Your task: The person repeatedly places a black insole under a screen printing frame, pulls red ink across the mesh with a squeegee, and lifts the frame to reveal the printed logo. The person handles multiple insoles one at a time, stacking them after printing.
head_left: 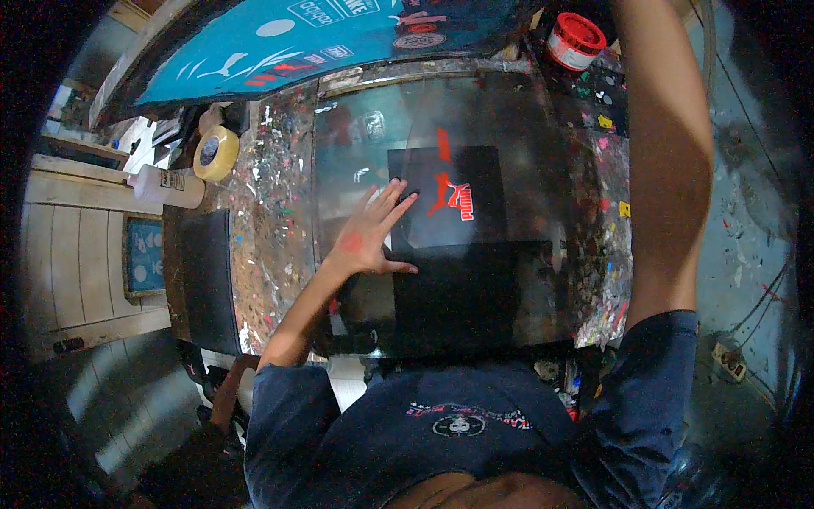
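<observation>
One bare left hand [369,233], one bare right arm [670,153], one dark navy short-sleeved shirt [365,416]; flat black rectangular pieces [454,297] by the hand, overlapping, count unclear, plus one separate black rectangular pad [208,280] at left. Framed printing screens: two, one large blue wood-framed screen [246,64] and one small blue framed screen [146,254]; one paint-spattered bench [275,195], one round red tub [572,53], one yellowish tape roll [226,163], one whitish plastic bottle [174,187], one pale electrical socket block [729,360].

Paint-spattered bench [275,220] under 1 glossy plate [346,153], 1 black panel [208,280], 1 yellow tape roll [222,163] and 1 red tub [577,42]
</observation>
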A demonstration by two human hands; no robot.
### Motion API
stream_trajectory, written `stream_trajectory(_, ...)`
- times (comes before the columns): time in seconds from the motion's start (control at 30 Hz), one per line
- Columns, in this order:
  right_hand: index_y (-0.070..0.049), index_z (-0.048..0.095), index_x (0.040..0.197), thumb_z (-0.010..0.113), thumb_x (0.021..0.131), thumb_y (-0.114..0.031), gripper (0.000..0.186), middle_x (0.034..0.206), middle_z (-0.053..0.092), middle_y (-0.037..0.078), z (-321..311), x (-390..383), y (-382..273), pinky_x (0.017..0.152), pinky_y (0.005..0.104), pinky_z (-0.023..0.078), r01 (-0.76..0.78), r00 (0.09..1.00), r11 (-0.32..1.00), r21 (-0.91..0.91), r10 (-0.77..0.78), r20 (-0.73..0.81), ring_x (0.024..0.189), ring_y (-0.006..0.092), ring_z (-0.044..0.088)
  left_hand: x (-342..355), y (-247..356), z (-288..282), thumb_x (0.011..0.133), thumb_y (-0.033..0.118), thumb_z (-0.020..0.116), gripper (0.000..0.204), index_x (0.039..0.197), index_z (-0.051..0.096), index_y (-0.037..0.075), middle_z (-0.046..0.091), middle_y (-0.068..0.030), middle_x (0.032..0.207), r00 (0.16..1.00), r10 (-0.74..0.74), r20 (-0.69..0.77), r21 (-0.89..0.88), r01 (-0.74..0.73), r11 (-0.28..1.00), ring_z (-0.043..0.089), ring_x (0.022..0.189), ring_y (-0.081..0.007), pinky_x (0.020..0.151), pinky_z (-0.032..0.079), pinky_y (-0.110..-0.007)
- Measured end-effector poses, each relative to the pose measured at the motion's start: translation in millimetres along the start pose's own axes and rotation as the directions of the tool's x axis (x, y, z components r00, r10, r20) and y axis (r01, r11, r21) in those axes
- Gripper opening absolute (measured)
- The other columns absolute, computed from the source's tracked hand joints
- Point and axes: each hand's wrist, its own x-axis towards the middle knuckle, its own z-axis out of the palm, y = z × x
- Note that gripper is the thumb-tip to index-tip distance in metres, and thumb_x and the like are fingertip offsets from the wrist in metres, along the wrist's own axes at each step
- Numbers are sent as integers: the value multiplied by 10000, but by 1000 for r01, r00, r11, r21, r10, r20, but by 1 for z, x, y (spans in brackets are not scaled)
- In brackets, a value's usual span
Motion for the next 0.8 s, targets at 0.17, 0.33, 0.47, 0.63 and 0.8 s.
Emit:
stream_trajectory(0.17,43,764,987,919,634,-528,689,949,762,191,9,6,20,789,375,549,148,985,984,99,-137,-105,846,285,713,2,0,0,651,735,813,1253,1605,319,90,277,-189,1674,1000,8,-7,-6,-8,1000,235,1565,-355,1274,166,-547)
stream_trajectory(0.33,46,761,1025,918,637,-526,708,995,765,206,2,1,7,831,374,556,34,999,995,89,-33,-11,895,298,726,0,-1,1,652,747,804,1258,1601,322,76,282,-193,1671,1000,3,-8,-12,-3,1000,240,1563,-355,1273,167,-545)
stream_trajectory(0.47,51,758,1035,914,637,-535,725,1015,763,218,2,2,14,848,383,559,65,997,995,76,-61,-44,914,315,729,3,-1,0,651,748,803,1261,1601,321,73,287,-191,1669,1000,15,-14,-12,-15,1000,245,1561,-360,1270,175,-547)
stream_trajectory(0.63,61,754,1044,913,625,-550,757,1030,758,232,5,4,12,858,387,560,71,997,996,61,-68,-49,936,335,729,1,-1,0,657,746,802,1255,1601,320,75,285,-194,1670,1000,3,-6,-8,-3,1000,246,1559,-362,1269,177,-549)
stream_trajectory(0.8,58,755,1051,914,615,-558,772,1037,756,236,8,9,16,863,389,559,48,997,998,36,-46,-60,940,334,727,2,-3,1,658,750,799,1256,1605,314,83,274,-192,1675,1000,6,1,-14,-6,1000,237,1563,-358,1272,167,-549)
